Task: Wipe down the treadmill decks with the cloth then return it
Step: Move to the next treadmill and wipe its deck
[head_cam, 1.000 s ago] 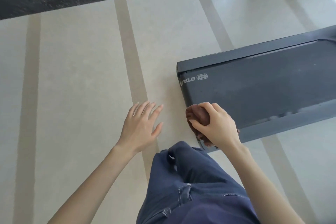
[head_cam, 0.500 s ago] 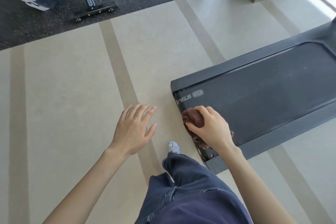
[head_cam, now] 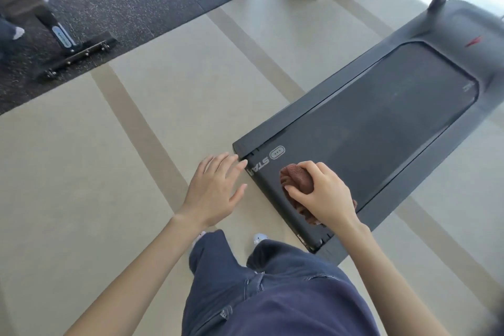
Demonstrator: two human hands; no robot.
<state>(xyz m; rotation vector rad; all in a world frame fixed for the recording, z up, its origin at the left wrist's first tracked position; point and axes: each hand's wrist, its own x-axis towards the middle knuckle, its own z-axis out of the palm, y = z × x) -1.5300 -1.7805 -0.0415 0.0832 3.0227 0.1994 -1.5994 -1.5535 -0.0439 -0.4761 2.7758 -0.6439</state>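
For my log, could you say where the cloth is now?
The cloth lies centre-right in the head view, under the right hand on the treadmill deck.

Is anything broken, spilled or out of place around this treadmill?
Nothing stands out. The treadmill deck lies flat on the floor with no visible damage or spills. The brown cloth is bunched under the right hand at the deck's near end, and the left hand is open beside the corner.

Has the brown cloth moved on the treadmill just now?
Yes, slightly. The cloth in the right hand has slid from the end edge of the treadmill inward, nearer the logo.
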